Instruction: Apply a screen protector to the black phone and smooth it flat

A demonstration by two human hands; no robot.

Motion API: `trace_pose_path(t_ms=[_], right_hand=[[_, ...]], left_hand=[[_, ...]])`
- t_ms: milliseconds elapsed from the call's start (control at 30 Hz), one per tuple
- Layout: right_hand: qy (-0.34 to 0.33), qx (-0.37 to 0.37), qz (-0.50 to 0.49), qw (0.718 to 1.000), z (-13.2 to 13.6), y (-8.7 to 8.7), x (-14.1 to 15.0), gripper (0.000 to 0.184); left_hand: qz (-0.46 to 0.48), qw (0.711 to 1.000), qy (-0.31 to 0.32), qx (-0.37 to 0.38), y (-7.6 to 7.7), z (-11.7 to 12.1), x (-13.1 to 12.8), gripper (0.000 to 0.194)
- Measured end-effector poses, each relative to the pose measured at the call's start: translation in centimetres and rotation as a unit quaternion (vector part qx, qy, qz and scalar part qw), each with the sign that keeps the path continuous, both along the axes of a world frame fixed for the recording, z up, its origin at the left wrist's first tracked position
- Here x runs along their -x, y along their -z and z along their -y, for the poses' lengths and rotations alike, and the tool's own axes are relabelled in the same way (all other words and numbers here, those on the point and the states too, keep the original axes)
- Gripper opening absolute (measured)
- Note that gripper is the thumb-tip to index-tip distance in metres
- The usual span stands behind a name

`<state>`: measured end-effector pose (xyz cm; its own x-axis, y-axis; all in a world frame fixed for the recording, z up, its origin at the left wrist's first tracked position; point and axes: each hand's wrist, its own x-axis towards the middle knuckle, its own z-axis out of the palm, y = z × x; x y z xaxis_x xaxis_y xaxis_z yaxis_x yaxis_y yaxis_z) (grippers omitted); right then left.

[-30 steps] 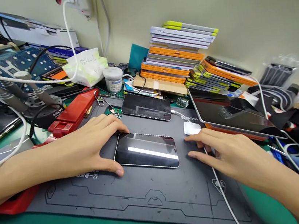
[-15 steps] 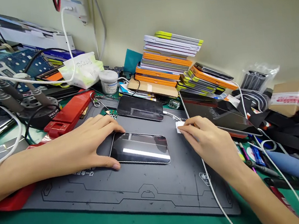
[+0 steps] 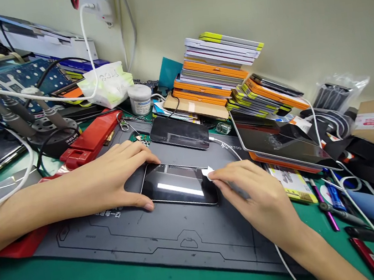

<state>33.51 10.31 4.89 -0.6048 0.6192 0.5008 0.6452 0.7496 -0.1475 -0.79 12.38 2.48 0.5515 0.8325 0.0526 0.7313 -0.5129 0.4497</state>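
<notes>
A smartphone (image 3: 177, 197) with a glossy black screen lies face up on the grey work mat (image 3: 152, 245), a bright strip of light reflected in it. My left hand (image 3: 119, 174) grips its left end, thumb on the near edge and fingers on the far edge. Pinched between the fingertips of my right hand (image 3: 255, 190) is a small white wipe (image 3: 207, 172), held at the phone's upper right corner. Whether the wipe presses on the glass, I cannot tell. A second dark phone (image 3: 179, 133) lies behind, with a white cable (image 3: 223, 142) at its right end.
Stacked orange and white boxes (image 3: 210, 72) stand at the back wall. A tablet (image 3: 280, 143) leans at the right, near several hand tools (image 3: 335, 196). A red clamp-like tool (image 3: 92, 138), a white tub (image 3: 140, 100) and a round black tool stand (image 3: 52, 137) sit at the left.
My right hand has moved left with the white wipe, from beside the phone to its upper right corner. My left hand keeps its hold. The view has shifted slightly.
</notes>
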Motion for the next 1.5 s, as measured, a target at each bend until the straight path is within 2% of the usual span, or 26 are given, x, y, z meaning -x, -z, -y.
trace_pose_path(t_ms=[167, 267, 467, 800, 933, 1000, 1200, 1500], right_hand=[[-0.025, -0.029, 0.016, 0.999, 0.4, 0.0, -0.2, 0.025], [-0.048, -0.022, 0.018, 0.998, 0.8, -0.7, -0.4, 0.022], [-0.135, -0.037, 0.062, 0.988, 0.9, -2.1, -0.5, 0.021], [-0.126, -0.083, 0.093, 0.984, -0.6, -1.1, -0.8, 0.026], [-0.147, -0.079, 0.107, 0.980, -0.6, -1.3, -0.6, 0.031], [-0.154, -0.083, 0.111, 0.978, -0.6, -1.3, -0.5, 0.032], [-0.171, -0.088, 0.115, 0.975, -0.6, -1.8, 0.5, 0.035], [-0.184, -0.026, 0.103, 0.977, -1.9, -3.3, 2.2, 0.030]], left_hand=[[-0.001, 1.000, 0.004, -0.003, -0.1, 0.0, 0.0, 0.077], [-0.002, 1.000, 0.002, 0.001, -0.3, 0.1, -0.1, 0.076], [-0.017, 1.000, 0.007, 0.008, -0.5, 0.1, -0.2, 0.074], [0.026, 0.997, 0.015, 0.075, -1.4, -0.2, -0.1, 0.073], [0.079, 0.992, 0.020, 0.098, -1.8, -0.7, -0.1, 0.048], [0.108, 0.989, 0.018, 0.099, -1.8, -1.1, 0.0, 0.042], [0.138, 0.986, 0.016, 0.093, -2.1, -1.7, 0.0, 0.052], [0.136, 0.985, -0.010, 0.103, -2.1, -1.5, -0.1, 0.049]])
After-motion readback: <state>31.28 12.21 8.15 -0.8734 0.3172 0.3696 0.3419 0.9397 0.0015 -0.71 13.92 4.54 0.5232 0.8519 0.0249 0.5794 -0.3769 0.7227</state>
